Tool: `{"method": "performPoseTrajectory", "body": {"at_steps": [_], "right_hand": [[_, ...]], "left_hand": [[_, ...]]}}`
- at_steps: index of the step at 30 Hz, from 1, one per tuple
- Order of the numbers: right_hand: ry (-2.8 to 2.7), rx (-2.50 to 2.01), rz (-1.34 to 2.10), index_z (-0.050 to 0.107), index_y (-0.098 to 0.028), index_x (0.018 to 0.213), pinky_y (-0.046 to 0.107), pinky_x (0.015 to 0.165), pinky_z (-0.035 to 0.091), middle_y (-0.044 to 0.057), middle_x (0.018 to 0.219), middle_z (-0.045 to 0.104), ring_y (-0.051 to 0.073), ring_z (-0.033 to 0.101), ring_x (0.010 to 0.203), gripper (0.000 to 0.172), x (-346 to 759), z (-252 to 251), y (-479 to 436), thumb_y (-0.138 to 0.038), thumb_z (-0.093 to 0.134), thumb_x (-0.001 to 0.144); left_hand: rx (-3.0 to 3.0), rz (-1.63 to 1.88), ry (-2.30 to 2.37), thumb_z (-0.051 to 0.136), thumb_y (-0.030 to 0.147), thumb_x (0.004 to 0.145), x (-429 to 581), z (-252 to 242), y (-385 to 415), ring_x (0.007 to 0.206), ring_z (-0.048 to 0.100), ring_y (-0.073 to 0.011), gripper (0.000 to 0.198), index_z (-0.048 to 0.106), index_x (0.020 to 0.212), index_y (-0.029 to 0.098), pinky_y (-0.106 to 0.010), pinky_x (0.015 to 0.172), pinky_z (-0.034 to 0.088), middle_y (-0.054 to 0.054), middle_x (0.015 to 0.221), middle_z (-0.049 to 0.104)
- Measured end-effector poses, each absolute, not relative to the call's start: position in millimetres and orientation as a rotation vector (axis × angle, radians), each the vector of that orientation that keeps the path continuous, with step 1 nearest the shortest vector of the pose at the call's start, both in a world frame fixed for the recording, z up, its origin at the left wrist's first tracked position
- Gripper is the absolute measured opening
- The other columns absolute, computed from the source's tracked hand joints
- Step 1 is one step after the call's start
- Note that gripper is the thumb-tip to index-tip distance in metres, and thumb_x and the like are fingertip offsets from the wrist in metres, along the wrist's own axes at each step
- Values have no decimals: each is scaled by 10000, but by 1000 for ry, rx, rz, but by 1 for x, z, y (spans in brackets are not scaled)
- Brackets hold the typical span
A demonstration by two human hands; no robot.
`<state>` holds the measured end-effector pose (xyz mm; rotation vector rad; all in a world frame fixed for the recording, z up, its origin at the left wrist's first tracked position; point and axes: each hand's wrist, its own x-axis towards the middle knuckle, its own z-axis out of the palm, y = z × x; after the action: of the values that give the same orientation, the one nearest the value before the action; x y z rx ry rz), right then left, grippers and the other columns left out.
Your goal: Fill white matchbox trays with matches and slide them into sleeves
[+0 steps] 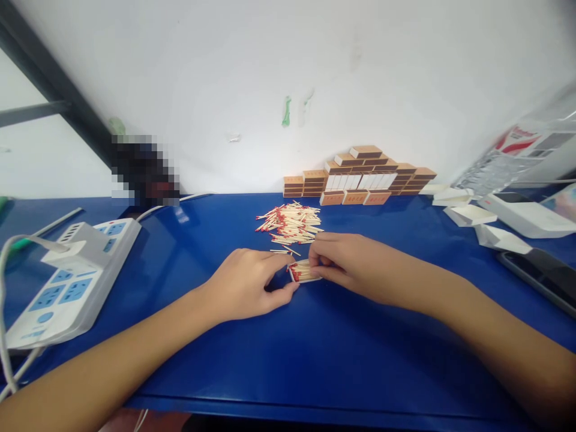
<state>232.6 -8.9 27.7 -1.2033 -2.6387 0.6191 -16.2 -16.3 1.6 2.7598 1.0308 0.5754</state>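
My left grip (250, 282) holds the tray (308, 280) at twelve o'clock, seemingly near full of matches (302, 271), my right grip (341, 253) covers its three-o'clock end, pinching what I cannot tell, while a loose pile (294, 222) beyond lies unboxed and stacked boxes (360, 168) stand at one.

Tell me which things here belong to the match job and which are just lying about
Likely part of the job:
heap of red-tipped wooden matches
white open tray of matches, between left hand and right hand
stacked brown cardboard matchboxes

Seemingly just lying about:
white power strip with blue sockets
flat black phone-like device
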Motion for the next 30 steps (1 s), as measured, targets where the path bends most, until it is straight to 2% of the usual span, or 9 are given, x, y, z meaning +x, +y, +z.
{"method": "performPoseTrajectory", "body": {"at_steps": [6, 12, 21, 30], "right_hand": [[-2630, -1246, 633, 637, -227, 903, 299, 646, 393, 29, 931, 695, 176, 587, 767, 203, 238, 27, -7, -394, 572, 998], [-2644, -1275, 635, 628, -222, 897, 309, 678, 397, 33, 953, 698, 184, 595, 803, 181, 236, 29, -8, -333, 543, 1011], [-2621, -1297, 677, 625, -236, 917, 305, 665, 405, 30, 950, 706, 189, 607, 791, 200, 242, 26, -5, -411, 566, 993], [-2670, -1296, 670, 627, -234, 875, 302, 668, 401, 21, 941, 715, 185, 611, 787, 199, 244, 28, -5, -346, 532, 1009]], "left_hand": [[2760, 579, 1030, 640, 352, 918, -16, 2, -16, 542, 563, -106, 270, 723, 1131, 208, -234, 556, 397, 42, 657, 641], [2747, 577, 1024, 641, 338, 918, -16, 2, -17, 543, 555, -106, 269, 723, 1138, 207, -236, 552, 389, 46, 657, 635], [2756, 578, 1022, 639, 344, 917, -16, 2, -16, 545, 565, -107, 265, 724, 1127, 204, -230, 557, 403, 37, 669, 650], [2762, 587, 1019, 644, 343, 915, -17, 2, -16, 539, 556, -104, 290, 720, 1155, 197, -236, 557, 404, 45, 662, 638]]}}
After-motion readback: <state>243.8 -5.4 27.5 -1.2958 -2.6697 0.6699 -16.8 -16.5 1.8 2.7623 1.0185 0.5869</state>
